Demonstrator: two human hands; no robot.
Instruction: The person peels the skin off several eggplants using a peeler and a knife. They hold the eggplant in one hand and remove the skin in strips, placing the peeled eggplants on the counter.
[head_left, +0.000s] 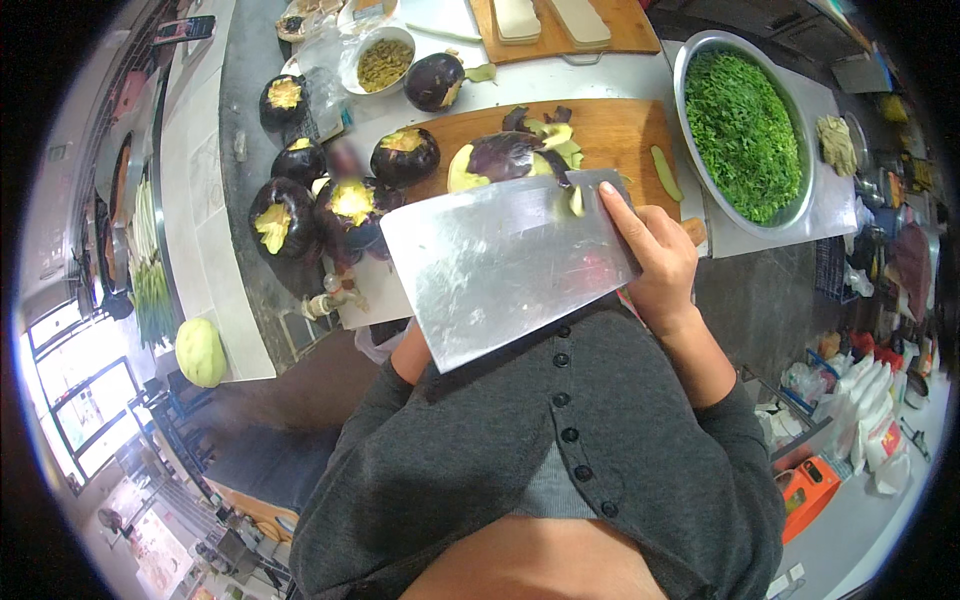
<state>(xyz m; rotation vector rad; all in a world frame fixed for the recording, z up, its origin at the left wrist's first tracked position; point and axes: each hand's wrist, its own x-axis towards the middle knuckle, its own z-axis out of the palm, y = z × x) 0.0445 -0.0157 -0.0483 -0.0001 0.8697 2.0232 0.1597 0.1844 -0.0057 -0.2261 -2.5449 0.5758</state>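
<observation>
My right hand (654, 247) grips a broad metal cleaver (510, 262) at its right end, with the index finger laid along the blade. The blade spans the space before my body and overlaps the near edge of a wooden cutting board (630, 135). Behind it lies a partly peeled eggplant (501, 156), with peel pieces (574, 154) on and beside it. My left hand is hidden behind the blade; only the forearm shows. Several dark eggplants with cut tops, one of them round (405, 156), stand to the left of the board.
A large metal basin of chopped greens (742, 139) stands at the right. A bowl of chopped food (385, 64) and a second board with pale slabs (637, 26) are at the back. A peeled pale-green vegetable (200, 352) sits at the left counter's end, near a tap (322, 304).
</observation>
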